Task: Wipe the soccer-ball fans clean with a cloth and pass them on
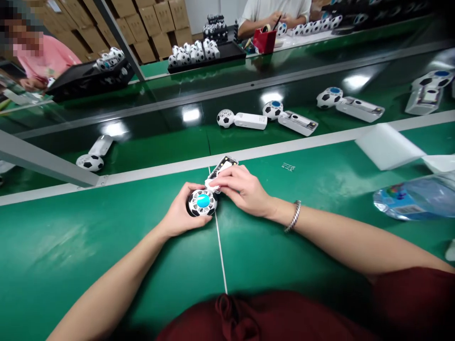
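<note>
A handheld fan with a football-patterned head (203,201) lies on the green table in front of me, a shiny blue disc at its centre. My left hand (181,210) is wrapped round the head, thumb on the near side and fingers on the far side. The fan's white handle (223,166) points away from me, its inside uncovered with small parts showing. Over the handle's near end, my right hand (243,188) has its fingertips pinched together near the neck. A small white piece shows at those fingertips, but I cannot make out what it is.
Several similar fans lie on the dark green belt (159,137) beyond the table's pale edge strip. At right are a plastic bottle (415,199) and white foam sheets (389,147). A metal post (46,158) stands at left. Two people sit across, near black trays (227,52) of football-patterned heads.
</note>
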Available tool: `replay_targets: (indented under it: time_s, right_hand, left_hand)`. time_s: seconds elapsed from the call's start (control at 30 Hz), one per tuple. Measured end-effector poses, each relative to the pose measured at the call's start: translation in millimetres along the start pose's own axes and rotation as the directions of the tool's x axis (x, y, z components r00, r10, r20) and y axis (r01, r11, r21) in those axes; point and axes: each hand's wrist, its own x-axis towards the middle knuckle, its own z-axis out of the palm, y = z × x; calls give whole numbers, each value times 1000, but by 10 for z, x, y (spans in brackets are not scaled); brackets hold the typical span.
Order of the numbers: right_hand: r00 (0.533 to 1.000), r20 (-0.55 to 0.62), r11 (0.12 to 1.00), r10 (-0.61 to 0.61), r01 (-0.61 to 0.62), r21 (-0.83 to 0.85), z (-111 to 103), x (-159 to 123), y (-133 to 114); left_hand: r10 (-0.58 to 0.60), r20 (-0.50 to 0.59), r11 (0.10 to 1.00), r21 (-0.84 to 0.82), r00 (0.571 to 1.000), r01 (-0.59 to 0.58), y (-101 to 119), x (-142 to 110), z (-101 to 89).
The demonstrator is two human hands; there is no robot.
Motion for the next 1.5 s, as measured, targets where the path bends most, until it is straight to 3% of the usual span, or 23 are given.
replay_targets:
  time_s: [0.13,0.3,0.4,0.57,0.67,0.73,0.83,0.9,1.0,1.07,1.13,1.2,1.33,1.43,1.5]
  right_hand:
    - [971,119,971,-208,220,-97,87,-16,-116]
    - [937,275,916,-218,293,-273,74,-3,-110]
    - [954,231,912,-192,261,-318,-8,13,-34]
    - [996,33,961,-83,89,-261,-149,43,29]
    - [1000,-4,982,3,-4,-190,-182,62,17]
    - [1000,-14,986,27,-29,-163,-187,68,6]
    - [999,-21,987,32,-34,-155,-192,69,3]
    - [999,-31,988,31,-36,-148,-200,70,10]
    - [998,-57,991,30,-37,-125,-205,77,31]
    - [997,-71,993,25,-33,-109,-199,80,46]
    - [997,-73,994,26,-34,-101,-189,77,60]
    - [998,-64,994,29,-35,-101,-181,68,75]
    - [998,-53,990,41,-47,-129,-189,44,130]
    - [997,-54,988,59,-66,-140,-199,34,198]
    - [995,-51,988,86,-92,-123,-196,36,238]
  left_hand:
    - [6,-17,999,38,1000,-6,11,-8,23]
    - [-5,-32,1000,12,999,6,13,-4,38]
    - [-20,-16,999,-26,1000,19,16,3,23]
    - [-35,-8,999,-39,999,34,28,-2,5]
    - [-30,-6,999,29,1000,30,63,-27,36]
    - [-12,-49,987,160,999,20,106,-44,58]
    - [8,-101,903,428,995,36,176,-3,8]
    - [7,-64,799,601,998,33,209,117,-120]
    - [76,73,546,831,994,-103,243,473,-422]
    - [155,168,360,908,974,-213,258,802,-620]
    - [225,203,237,938,953,-255,261,1157,-746]
    - [243,159,202,957,957,-210,241,1492,-772]
    - [172,40,239,968,984,-81,125,1922,-641]
    - [150,40,247,966,988,-77,12,1919,-659]
    - [117,12,258,965,993,-42,-58,1761,-817]
